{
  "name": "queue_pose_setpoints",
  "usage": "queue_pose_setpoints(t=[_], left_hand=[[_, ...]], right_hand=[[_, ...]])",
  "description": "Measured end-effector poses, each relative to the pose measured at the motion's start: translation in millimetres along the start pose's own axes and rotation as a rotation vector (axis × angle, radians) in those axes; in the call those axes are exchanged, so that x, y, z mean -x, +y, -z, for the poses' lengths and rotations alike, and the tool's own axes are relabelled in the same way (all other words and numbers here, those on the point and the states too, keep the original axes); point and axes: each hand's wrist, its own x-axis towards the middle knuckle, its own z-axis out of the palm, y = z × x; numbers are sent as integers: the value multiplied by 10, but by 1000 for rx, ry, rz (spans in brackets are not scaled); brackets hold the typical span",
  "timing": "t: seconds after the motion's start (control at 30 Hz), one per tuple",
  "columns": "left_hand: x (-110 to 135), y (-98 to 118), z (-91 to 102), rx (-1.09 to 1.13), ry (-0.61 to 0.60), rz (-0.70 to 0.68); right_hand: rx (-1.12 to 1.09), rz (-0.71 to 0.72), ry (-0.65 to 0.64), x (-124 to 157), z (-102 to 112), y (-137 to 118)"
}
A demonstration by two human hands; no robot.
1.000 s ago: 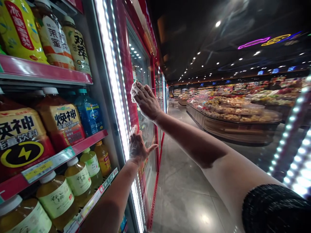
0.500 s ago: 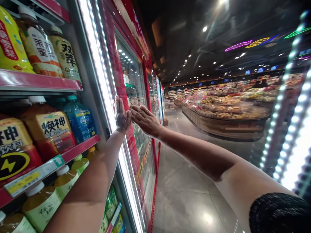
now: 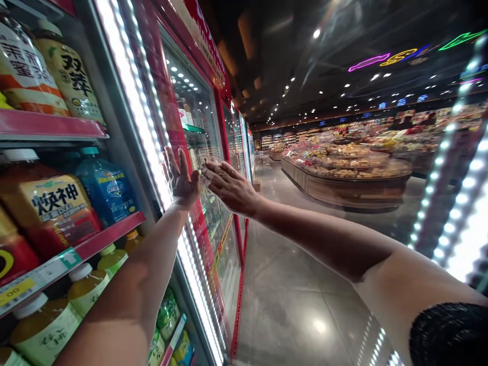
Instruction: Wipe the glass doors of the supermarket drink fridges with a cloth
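Observation:
My left hand (image 3: 180,178) is raised with its fingers spread, in front of the bright light strip and the red frame of the drinks cooler (image 3: 198,223). My right hand (image 3: 232,189) is stretched out flat beside it, palm turned away, fingers pointing left toward the left thumb. Its fingertips look smeared against the glass door (image 3: 224,259). No object shows in either hand. Both palms seem to lie on or close to a glass surface, though contact is hard to make out. Left of my left arm are shelves of bottled drinks, among them a blue bottle (image 3: 104,185).
A red shelf edge (image 3: 110,235) with price tags runs along the left. More red-framed coolers recede ahead. A wood-sided display island (image 3: 343,188) of packaged goods stands to the right across the shiny floor (image 3: 282,300). Reflected light strips (image 3: 430,203) streak the right side.
The view has shifted, so shelves and cooler sit further left. My left fingers are spread wider, and the gap between my two hands has grown slightly. My right hand stays flat.

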Motion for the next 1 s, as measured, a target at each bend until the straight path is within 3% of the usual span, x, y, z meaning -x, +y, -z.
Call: queue_pose_setpoints(t=[0.1, 0.23, 0.33, 0.5, 0.6, 0.8, 1.0], left_hand=[[-3, 9, 6, -49, -8, 9], [-2, -2, 2, -87, -4, 3], [1, -25, -4, -94, -8, -10], [9, -37, -6, -119, 3, -28], [8, 3, 6, -116, -1, -22], [-1, 76, 34, -98, -11, -4], [-1, 68, 27, -46, -11, -15]], right_hand=[[-3, 0, 4, 95, 124, 98], [5, -133, 64, 40, 341, 305], [-10, -174, 70, 65, 339, 286], [-14, -39, -21, 394, 215, 85], [-8, -18, -22, 557, 339, 179], [36, -245, 111, 588, 691, 540], [-20, -146, -12, 961, 569, 189]])
